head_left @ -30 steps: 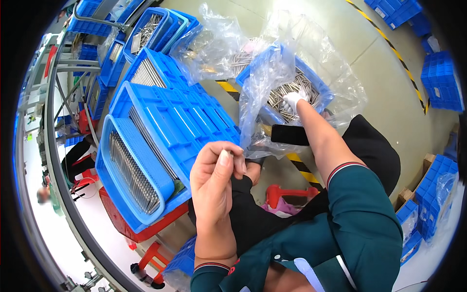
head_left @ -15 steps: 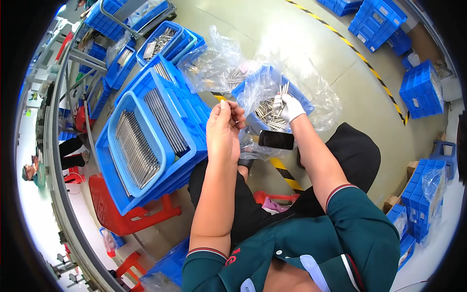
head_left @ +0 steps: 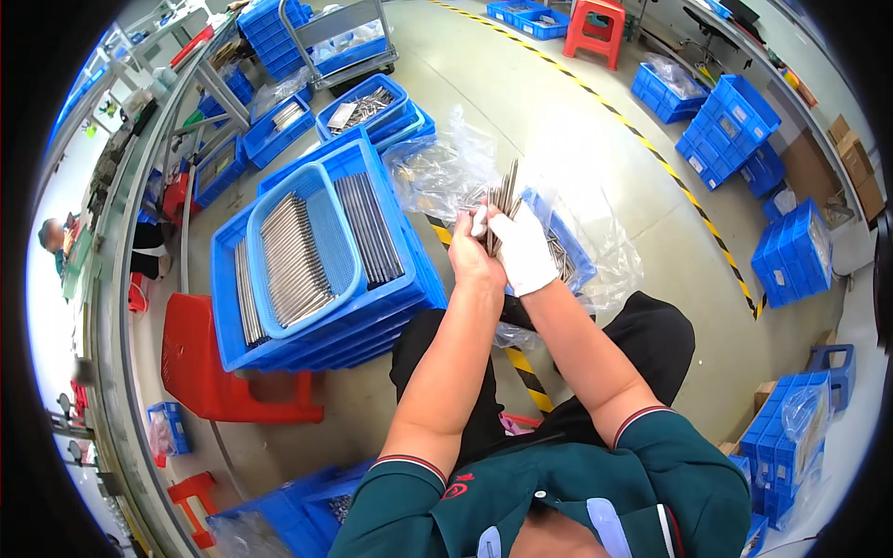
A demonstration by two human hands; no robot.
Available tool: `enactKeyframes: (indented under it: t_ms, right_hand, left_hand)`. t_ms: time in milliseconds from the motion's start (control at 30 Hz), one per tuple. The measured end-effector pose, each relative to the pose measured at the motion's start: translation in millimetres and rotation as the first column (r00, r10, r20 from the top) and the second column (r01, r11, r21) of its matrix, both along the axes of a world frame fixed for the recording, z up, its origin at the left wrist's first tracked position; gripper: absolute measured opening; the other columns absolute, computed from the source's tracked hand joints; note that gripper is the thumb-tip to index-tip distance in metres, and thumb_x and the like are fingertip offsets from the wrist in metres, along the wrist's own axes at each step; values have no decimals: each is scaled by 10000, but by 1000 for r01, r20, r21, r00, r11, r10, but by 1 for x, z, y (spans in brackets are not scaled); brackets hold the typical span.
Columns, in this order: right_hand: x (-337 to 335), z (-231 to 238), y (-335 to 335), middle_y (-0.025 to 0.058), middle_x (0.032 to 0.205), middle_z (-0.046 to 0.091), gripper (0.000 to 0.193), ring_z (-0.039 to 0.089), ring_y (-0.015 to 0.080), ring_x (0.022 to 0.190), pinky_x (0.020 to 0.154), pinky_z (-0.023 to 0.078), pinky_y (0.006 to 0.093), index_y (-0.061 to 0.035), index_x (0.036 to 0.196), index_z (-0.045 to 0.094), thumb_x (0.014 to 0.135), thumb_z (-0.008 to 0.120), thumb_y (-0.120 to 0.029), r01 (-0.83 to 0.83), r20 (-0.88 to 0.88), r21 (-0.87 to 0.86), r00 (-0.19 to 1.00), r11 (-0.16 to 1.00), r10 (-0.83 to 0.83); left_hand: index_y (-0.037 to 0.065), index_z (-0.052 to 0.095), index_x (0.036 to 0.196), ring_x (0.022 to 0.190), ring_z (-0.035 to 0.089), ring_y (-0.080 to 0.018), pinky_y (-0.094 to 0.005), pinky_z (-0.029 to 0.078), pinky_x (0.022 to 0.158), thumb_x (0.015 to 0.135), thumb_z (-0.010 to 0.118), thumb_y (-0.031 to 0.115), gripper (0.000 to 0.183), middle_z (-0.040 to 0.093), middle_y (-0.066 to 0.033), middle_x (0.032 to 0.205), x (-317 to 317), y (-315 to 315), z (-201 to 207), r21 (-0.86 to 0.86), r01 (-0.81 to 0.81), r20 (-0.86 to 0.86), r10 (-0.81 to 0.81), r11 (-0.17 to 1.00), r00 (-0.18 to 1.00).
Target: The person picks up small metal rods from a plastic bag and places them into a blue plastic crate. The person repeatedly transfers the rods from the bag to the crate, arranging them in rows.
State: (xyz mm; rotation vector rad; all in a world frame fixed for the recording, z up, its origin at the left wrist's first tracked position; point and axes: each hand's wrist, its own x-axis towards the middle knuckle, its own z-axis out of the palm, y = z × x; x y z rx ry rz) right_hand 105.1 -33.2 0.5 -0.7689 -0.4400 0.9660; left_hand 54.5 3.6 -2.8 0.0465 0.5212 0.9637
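Observation:
My right hand (head_left: 526,251), in a white glove, grips a bundle of thin metal rods (head_left: 505,193) that stand nearly upright. Against the same bundle, from the left side, my bare left hand (head_left: 473,253) is closed. Behind my right hand is a blue bin (head_left: 575,244) lined with clear plastic, where more loose rods (head_left: 558,256) show; my hands hide part of it. To the left, a light blue basket (head_left: 263,232) holds a row of metal rods (head_left: 296,251) lying side by side. It sits inside a larger blue crate (head_left: 228,298), with darker rods (head_left: 367,228) beside it.
A red stool (head_left: 200,363) stands by the stacked crates. Crumpled clear plastic (head_left: 437,172) lies ahead on the floor. Farther off are a bin of loose metal parts (head_left: 363,112) and a trolley (head_left: 344,51). Blue crates (head_left: 791,251) line the right side. Another person (head_left: 60,242) is far left.
My right hand has lifted rods out of the bin and moved left to meet my left hand. My left hand has closed on the bundle. The view has tilted up.

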Motion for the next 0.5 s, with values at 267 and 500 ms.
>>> enactKeyframes:
  t_ms: [267,500]
  right_hand:
    - [-13,-3,-4,61,961,625,183,579,123,851,761,477,255,-10,1054,563,878,555,-59,-70,275,-92,957,993,93]
    - [-5,13,-9,36,893,606,219,573,104,790,715,483,256,-32,1096,533,885,550,-87,-156,324,-172,923,973,206]
  left_hand:
    - [87,516,847,758,570,-187,-347,506,734,994,401,282,270,573,-56,820,-8,8,-16,20,-65,-2,65,998,998]
    - [104,520,859,765,588,-192,-351,510,726,990,408,301,262,603,-70,844,-21,22,-24,166,74,-118,-55,983,991]
